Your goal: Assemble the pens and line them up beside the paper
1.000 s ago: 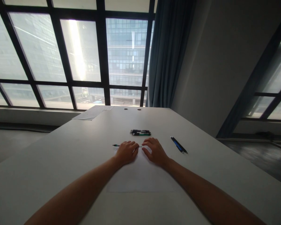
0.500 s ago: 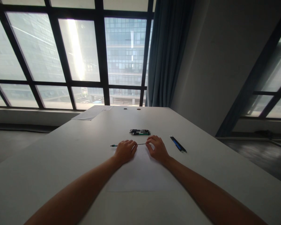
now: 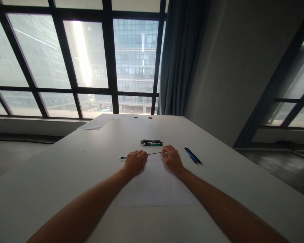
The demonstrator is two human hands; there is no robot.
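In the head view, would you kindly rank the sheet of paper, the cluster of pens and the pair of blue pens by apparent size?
1. sheet of paper, clearly largest.
2. and 3. cluster of pens and pair of blue pens: look alike, so unranked.

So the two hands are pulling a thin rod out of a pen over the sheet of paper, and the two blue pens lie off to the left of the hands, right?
Not quite. The head view shows the blue pens lying to the right of the right hand, not left. The rest holds: left hand and right hand hold the pen and thin rod over the paper.
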